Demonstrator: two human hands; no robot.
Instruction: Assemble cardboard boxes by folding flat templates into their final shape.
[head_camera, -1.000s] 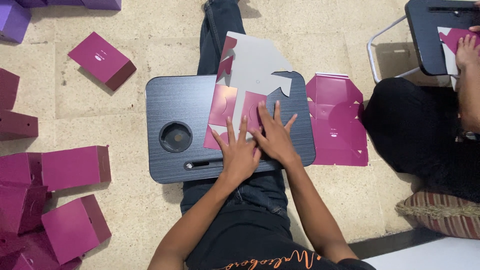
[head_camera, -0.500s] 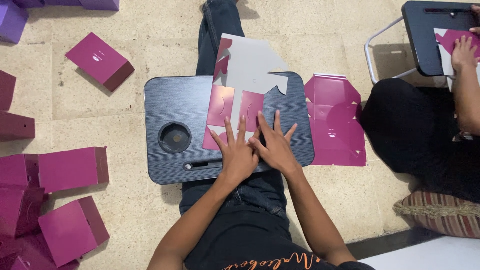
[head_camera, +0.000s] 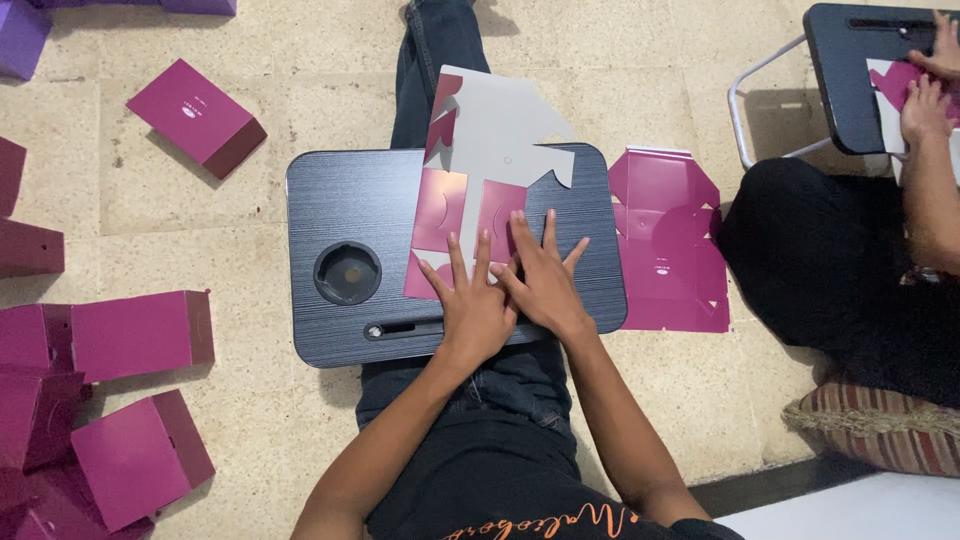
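A flat box blank (head_camera: 490, 150), grey inside with magenta flaps folded over, lies on a dark grey lap tray (head_camera: 340, 200) across my legs. My left hand (head_camera: 470, 305) presses flat on the blank's near edge, fingers spread. Beside it, my right hand (head_camera: 545, 280) lies flat too, its fingers over the folded magenta flap. Neither hand grips anything. The tray has a round cup hole (head_camera: 347, 272) at its left.
A stack of flat magenta blanks (head_camera: 665, 235) lies on the floor right of the tray. Folded magenta boxes (head_camera: 140, 335) sit at the left, another (head_camera: 195, 115) farther up. At the right another person (head_camera: 925, 120) works at a second tray (head_camera: 850, 70). A striped cushion (head_camera: 880, 430) lies nearby.
Both hands stay pressed on the blank, shifting only slightly along its near edge. The other person's hands move on their own tray.
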